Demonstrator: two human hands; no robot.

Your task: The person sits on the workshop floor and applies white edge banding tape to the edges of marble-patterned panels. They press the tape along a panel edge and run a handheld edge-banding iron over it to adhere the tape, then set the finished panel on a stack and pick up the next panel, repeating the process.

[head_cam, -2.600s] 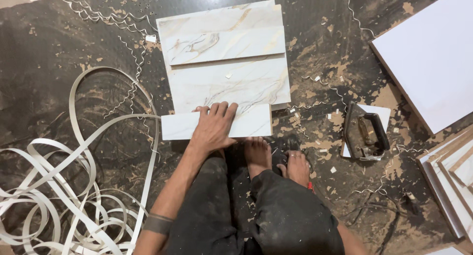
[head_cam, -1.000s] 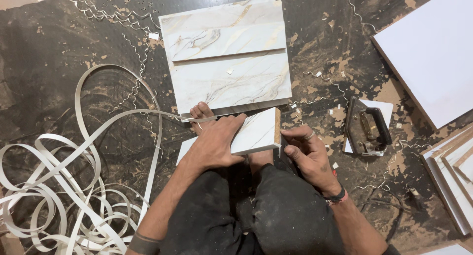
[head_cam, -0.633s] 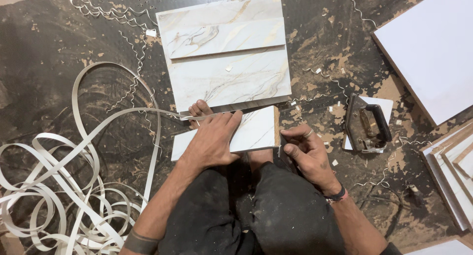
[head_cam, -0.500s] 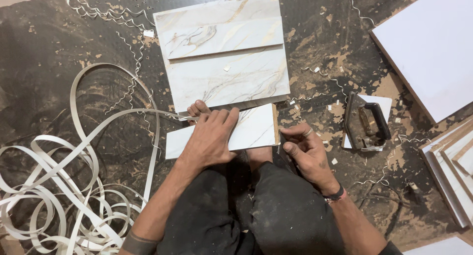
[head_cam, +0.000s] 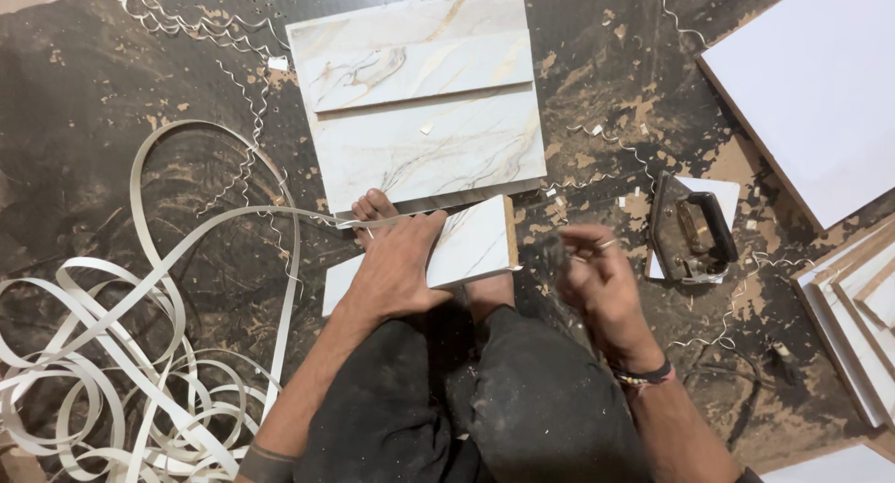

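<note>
Floor (head_cam: 140, 63): dark, scuffed, strewn with sawdust and curly shavings.
Tape (head_cam: 140, 352): white edge banding, loose loops at left.
Panels (head_cam: 419, 101): marbled boards stacked flat ahead.
Boards (head_cam: 820, 82): white sheets at right.
Trimmer (head_cam: 692, 227): on a white scrap, well right.
Strip (head_cam: 447, 252): small marbled board between the feet, long axis left-right, right end tilted up.
Left hand (head_cam: 396, 269): spread flat, pressing the strip.
Right hand (head_cam: 601, 278): blurred, fingers curled, beside the strip's right end; contents unclear.
</note>
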